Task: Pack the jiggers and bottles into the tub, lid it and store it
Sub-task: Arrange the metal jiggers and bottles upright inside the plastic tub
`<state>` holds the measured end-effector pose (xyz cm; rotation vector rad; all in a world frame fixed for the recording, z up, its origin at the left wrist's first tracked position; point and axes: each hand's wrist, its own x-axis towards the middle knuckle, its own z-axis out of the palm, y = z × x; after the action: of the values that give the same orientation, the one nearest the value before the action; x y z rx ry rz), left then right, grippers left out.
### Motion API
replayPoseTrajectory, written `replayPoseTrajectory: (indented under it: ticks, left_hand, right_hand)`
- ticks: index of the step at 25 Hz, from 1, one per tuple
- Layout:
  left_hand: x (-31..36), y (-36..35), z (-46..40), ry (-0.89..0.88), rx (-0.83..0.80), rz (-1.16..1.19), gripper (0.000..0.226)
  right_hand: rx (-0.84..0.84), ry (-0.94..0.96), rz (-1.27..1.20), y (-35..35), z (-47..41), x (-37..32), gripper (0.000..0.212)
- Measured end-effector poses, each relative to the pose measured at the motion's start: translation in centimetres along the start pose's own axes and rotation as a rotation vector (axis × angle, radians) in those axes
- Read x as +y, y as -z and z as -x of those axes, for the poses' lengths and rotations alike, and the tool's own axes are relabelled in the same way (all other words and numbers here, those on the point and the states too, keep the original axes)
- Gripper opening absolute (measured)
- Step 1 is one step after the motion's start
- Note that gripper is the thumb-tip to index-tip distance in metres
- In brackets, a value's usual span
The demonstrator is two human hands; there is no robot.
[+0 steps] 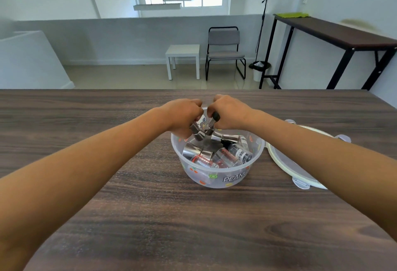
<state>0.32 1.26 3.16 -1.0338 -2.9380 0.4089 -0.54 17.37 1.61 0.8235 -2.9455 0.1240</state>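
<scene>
A clear round tub (217, 176) printed with fruit and "PEANU" lettering stands on the wooden table (150, 217). Inside lie several steel jiggers (193, 149) and small clear bottles (239, 153) with dark caps and barcode labels. My left hand (182, 115) hovers over the tub's far left rim, closed on a steel jigger (196, 132) that points down into the tub. Close beside it, my right hand (229, 112) grips a small bottle with a black cap (214, 118), tilted over the tub. The tub's pale lid (285, 161) lies flat to the right, partly under my right forearm.
The table's far edge runs just beyond my hands. Past it are a white side table (183, 55), a grey chair (224, 51), a small bin (258, 69) and a dark high table (335, 34) on the right.
</scene>
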Motion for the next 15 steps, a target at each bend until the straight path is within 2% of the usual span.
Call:
replayPoseTrajectory:
  ticks: [4, 7, 10, 13, 15]
  left_hand:
    - [0.4, -0.2, -0.1, 0.051, 0.063, 0.12, 0.045]
    - [0.6, -0.6, -0.4, 0.114, 0.134, 0.224, 0.047]
    - [0.6, -0.9, -0.5, 0.155, 0.15, 0.346, 0.046]
    - [0.7, -1.3, -0.3, 0.179, 0.131, 0.387, 0.045]
    - [0.9, -1.8, -0.2, 0.181, 0.131, 0.365, 0.043]
  right_hand:
    - [-0.006, 0.022, -0.031, -1.1, -0.3, -0.5, 0.027]
    - [0.073, 0.019, -0.157, -1.7, 0.3, -0.3, 0.03]
    - [0.136, -0.06, -0.267, -2.2, 1.1, 0.0, 0.029]
    - [0.192, -0.067, -0.23, -2.7, 1.6, -0.1, 0.017]
    - [0.218, -0.047, -0.178, -2.8, 1.6, -0.4, 0.017]
